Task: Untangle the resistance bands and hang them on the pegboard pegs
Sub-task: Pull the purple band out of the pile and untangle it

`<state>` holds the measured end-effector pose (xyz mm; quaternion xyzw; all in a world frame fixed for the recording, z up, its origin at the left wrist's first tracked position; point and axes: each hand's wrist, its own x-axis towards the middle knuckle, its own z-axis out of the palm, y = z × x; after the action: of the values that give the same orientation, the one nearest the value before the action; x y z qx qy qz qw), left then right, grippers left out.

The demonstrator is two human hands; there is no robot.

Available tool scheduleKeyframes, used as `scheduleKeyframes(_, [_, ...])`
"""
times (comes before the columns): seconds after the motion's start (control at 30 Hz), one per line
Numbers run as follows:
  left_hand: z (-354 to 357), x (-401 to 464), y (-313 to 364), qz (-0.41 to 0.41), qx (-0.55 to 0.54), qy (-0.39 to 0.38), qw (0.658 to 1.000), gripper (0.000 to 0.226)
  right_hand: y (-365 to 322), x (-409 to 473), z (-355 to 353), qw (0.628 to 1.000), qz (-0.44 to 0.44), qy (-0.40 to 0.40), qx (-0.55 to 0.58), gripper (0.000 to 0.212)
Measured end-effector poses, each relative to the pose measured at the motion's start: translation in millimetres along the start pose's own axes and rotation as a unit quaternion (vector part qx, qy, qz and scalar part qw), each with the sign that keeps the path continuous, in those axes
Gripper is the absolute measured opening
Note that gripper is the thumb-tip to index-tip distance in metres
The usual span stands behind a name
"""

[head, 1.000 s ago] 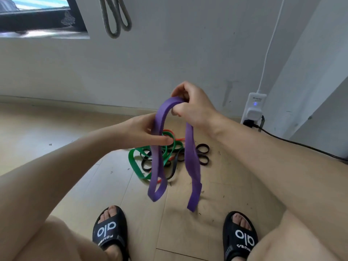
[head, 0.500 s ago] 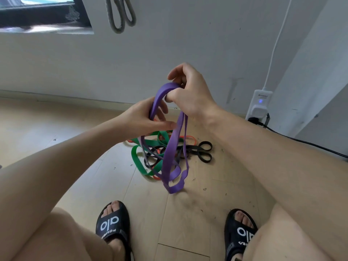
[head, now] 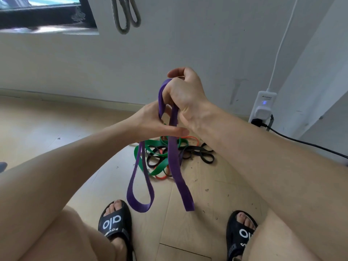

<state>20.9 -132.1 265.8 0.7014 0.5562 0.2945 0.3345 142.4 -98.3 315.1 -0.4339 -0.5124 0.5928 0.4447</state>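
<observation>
While both hands (head: pixel 185 97) grip the purple band (head: pixel 174 157) — slides (head: pixel 113 223) read "alo".

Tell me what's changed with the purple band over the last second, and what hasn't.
The purple band, bunched into short loops half a second ago, has dropped open again into two long hanging loops. The right hand still grips its top; the left hand still pinches a strand just below. The pile of green, black and orange bands stays on the floor, and the grey band still hangs on the wall.
</observation>
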Motion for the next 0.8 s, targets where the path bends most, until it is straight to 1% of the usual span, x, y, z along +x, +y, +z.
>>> scheduleKeyframes(0.1, [10, -1, 2, 0.013, -0.034, 0.022, 0.999, 0.045, -2, -2, 4, 1.0, 0.009, 0.003, 0.003, 0.042])
scheduleKeyframes(0.2, [15, 1, -6, -0.01, -0.034, 0.051, 0.998, 0.039, -2, -4, 3, 1.0, 0.015, -0.006, 0.008, 0.045])
scheduleKeyframes(0.3, [5, 2, -12, -0.039, -0.028, 0.025, 0.999, 0.038, -6, -6, -5, 1.0, 0.009, -0.017, 0.013, 0.047])
scheduleKeyframes(0.4, [-5, -1, -17, -0.066, -0.021, 0.001, 0.998, 0.036, -10, -4, -17, 1.0, -0.016, -0.007, -0.026, 0.047])
scheduleKeyframes(0.43, [-7, -2, -19, -0.076, -0.01, -0.004, 0.997, 0.037, -11, -2, -21, 1.0, -0.02, 0.003, -0.024, 0.047])
scheduleKeyframes(0.53, [-11, -1, -24, -0.097, 0.046, -0.014, 0.994, 0.05, -14, 3, -32, 0.999, -0.01, 0.031, 0.016, 0.045])
scheduleKeyframes(0.57, [-10, -1, -26, -0.102, 0.068, -0.016, 0.992, 0.048, -15, 4, -36, 0.999, -0.011, 0.039, 0.021, 0.045])
scheduleKeyframes(0.67, [-5, -1, -32, -0.103, 0.133, -0.024, 0.985, 0.03, -17, 8, -46, 0.997, -0.022, 0.067, 0.036, 0.042])
scheduleKeyframes(0.8, [-9, 0, -35, -0.08, 0.162, 0.012, 0.984, 0.017, -16, 13, -64, 0.994, -0.029, 0.097, 0.045, 0.039])
